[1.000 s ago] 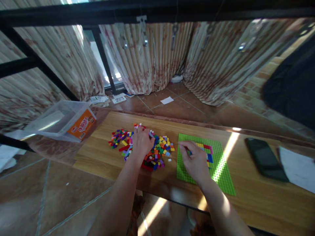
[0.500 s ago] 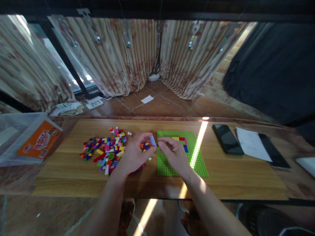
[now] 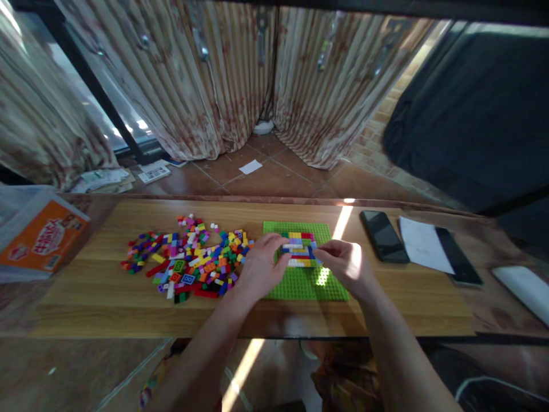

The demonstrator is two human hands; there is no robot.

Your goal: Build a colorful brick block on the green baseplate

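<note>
A green studded baseplate [image 3: 300, 286] lies on the wooden table, bearing a low build of colourful toy bricks [image 3: 301, 262] in rows. My left hand [image 3: 266, 269] is at the build's left end, its thumb and fingers apart and curved around the bricks' edge. At the right end, my right hand [image 3: 345, 262] is closed in a pinch. A light blue brick [image 3: 318, 260] shows at its fingertips, against or very near the build; the fingers partly hide it. Left of the plate spreads a pile of loose bricks [image 3: 199, 260] in many colours and sizes.
A clear plastic box with an orange label [image 3: 47, 237] stands at the far left. Right of the plate lie a black phone [image 3: 384, 236], a white paper [image 3: 424, 243] and a dark flat device [image 3: 458, 257]. A sunlight strip crosses the plate. Curtains hang beyond the table.
Both hands have moved right, from in front of the plate's left edge onto the build. The light blue brick was at my left fingertips; now one shows at my right fingertips. The view has shifted slightly.
</note>
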